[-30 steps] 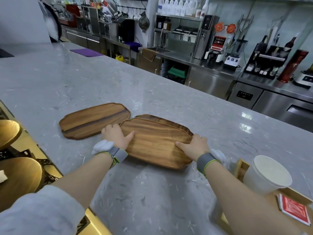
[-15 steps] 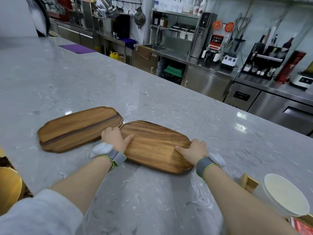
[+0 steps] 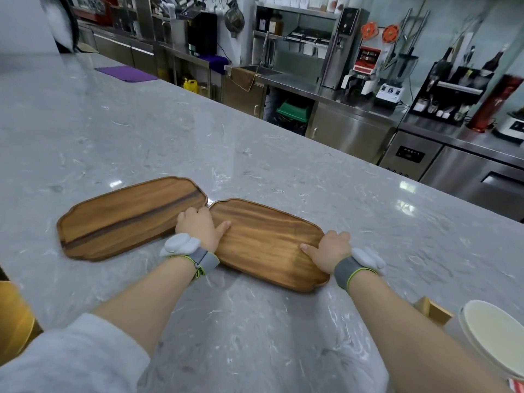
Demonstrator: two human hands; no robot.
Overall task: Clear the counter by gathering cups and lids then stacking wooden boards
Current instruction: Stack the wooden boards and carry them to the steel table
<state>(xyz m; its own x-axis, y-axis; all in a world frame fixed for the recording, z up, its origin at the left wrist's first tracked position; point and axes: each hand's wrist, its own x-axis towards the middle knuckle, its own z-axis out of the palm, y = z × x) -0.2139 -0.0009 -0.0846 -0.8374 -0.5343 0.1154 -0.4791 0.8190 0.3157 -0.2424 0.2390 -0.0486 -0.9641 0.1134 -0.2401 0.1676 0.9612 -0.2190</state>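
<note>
A lidded cup [image 3: 493, 336] is sitting at the near right edge, close to the right forearm, so a careless elbow could be tipping it. Both hands are gripping 1 board [image 3: 266, 242]: left hand [image 3: 198, 228] and right hand [image 3: 329, 251] curled over its ends. Lifting unevenly risks knocking the 2nd board [image 3: 124, 217], touching just beyond.

Head-worn view, angled down, counter [image 3: 255, 154] close

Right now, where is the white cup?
In the head view, the white cup sits at the lower right edge, beside the right forearm, nearer the camera than the board both hands grip.
</note>
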